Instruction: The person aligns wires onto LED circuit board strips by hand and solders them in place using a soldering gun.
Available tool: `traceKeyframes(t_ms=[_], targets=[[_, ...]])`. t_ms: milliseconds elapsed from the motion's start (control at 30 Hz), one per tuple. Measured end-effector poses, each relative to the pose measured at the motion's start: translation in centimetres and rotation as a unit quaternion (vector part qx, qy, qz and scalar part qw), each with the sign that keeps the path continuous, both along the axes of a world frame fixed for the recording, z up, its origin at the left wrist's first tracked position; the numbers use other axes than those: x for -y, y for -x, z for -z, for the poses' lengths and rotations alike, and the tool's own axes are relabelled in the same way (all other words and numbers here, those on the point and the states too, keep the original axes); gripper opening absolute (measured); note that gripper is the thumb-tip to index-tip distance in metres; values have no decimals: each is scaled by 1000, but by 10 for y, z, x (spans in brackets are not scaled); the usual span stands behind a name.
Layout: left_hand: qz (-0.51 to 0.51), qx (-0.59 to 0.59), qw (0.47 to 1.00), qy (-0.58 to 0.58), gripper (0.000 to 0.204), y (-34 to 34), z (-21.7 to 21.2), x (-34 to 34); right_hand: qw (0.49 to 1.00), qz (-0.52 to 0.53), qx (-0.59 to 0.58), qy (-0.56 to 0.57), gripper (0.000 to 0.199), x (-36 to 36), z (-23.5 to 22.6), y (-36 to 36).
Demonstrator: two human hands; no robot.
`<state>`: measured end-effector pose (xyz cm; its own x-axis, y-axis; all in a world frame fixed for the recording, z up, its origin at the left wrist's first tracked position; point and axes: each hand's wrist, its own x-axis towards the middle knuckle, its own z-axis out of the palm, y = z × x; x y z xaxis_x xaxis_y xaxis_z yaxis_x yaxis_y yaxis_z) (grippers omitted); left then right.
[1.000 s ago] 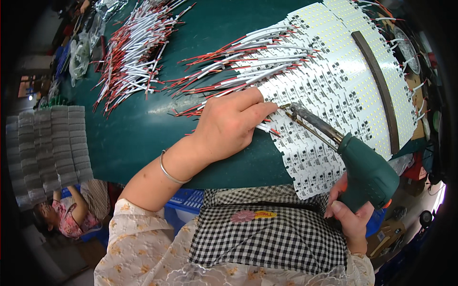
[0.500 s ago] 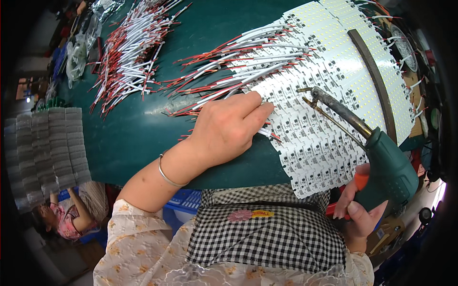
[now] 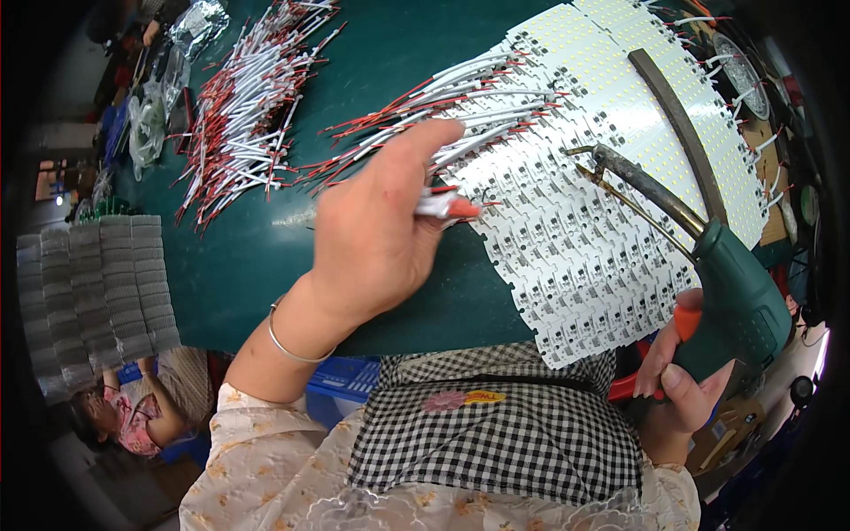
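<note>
My left hand is closed around a few short white wires with red ends. They are smeared by motion, and I cannot tell how many there are. It hovers at the left edge of a sheet of overlapping white circuit boards. Just beyond that hand, red-and-white wires lie fanned across the boards' left side. My right hand grips a green soldering gun by its handle. Its thin metal tip points left above the boards, and a second metal tube runs below the barrel.
A large heap of red-and-white wires lies on the green table. A dark curved bar rests across the boards. Grey stacked sheets stand at the left, near another person. A blue crate sits below the table edge.
My left hand has moved left and lifted off the boards, with the wires now showing in its fingers. The soldering gun has shifted slightly right and down in my right hand.
</note>
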<state>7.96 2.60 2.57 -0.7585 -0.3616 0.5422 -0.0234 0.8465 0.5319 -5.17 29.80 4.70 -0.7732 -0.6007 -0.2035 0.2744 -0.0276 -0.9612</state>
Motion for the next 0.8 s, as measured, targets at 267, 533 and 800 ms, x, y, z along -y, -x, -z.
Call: traceKeyframes(t_ms=[267, 533, 800], targets=[[90, 112, 988, 56, 38, 7, 31, 3, 999, 12, -9, -31, 73, 5, -1, -4], [38, 73, 994, 74, 47, 14, 37, -2, 999, 9, 12, -50, 73, 10, -3, -4], [67, 12, 986, 152, 26, 11, 41, 3, 998, 7, 7, -55, 73, 10, -2, -4]])
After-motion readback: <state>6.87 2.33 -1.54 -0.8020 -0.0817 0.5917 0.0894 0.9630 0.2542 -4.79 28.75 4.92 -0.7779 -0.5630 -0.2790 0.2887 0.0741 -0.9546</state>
